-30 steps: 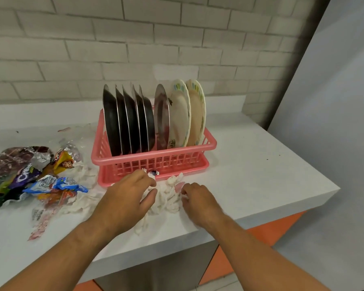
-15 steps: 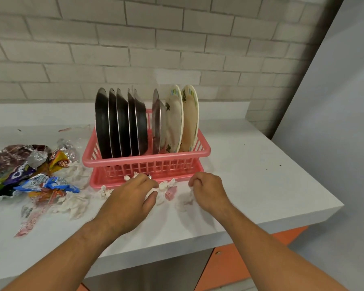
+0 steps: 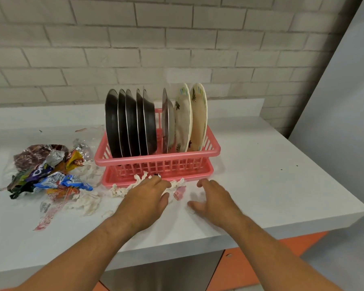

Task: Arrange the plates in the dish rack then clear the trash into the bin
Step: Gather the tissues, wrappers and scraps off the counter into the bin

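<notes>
A pink dish rack [image 3: 156,157] stands on the white counter [image 3: 261,175] and holds several dark metal plates [image 3: 130,124] and two cream patterned plates [image 3: 184,120] on edge. White tissue scraps [image 3: 118,190] and a pink scrap [image 3: 180,193] lie along the rack's front. My left hand [image 3: 147,198] lies over these scraps with its fingers curled into them. To its right, my right hand [image 3: 214,198] hovers palm down with fingers spread, a bit of tissue under its thumb.
A heap of crumpled snack wrappers [image 3: 48,173] and more torn tissue [image 3: 88,203] lies left of the rack. A brick wall runs behind the counter. The counter's front edge is just below my wrists, its right corner further off. No bin is in view.
My right hand has gone from curled on the scraps to spread open, slightly further right. My left hand stays curled in the tissue at the rack's front. The view has pulled back a little.
</notes>
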`<state>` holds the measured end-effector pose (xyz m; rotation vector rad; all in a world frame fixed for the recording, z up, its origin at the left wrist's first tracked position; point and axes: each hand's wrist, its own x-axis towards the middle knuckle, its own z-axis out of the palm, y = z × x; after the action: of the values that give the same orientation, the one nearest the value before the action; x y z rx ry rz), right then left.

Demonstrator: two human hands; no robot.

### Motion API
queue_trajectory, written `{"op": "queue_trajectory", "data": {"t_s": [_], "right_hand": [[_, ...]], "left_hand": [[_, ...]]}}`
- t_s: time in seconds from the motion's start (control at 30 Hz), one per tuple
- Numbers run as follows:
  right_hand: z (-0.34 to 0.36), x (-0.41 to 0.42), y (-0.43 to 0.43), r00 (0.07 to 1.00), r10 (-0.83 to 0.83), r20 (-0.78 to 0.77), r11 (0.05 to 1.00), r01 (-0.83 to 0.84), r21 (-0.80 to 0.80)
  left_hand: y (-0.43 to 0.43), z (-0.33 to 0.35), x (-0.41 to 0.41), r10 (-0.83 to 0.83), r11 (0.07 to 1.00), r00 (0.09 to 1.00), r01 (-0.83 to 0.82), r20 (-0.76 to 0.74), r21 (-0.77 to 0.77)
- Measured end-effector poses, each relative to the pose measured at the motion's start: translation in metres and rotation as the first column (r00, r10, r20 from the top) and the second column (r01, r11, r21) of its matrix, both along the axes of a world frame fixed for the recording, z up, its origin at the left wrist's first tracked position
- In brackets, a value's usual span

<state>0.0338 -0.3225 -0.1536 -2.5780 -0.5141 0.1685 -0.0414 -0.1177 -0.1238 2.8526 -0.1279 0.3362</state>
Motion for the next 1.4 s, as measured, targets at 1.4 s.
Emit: {"op": "queue_trajectory", "data": {"t_s": [1.4], "right_hand": [[-0.009,0.021,0.006,0.995,0.086,0.054,0.996,-0.088,0.028]], "left_hand": [[-0.01,0.01,0.062,-0.015,0.988,0.995,-0.002,-0.103,-0.156]]}}
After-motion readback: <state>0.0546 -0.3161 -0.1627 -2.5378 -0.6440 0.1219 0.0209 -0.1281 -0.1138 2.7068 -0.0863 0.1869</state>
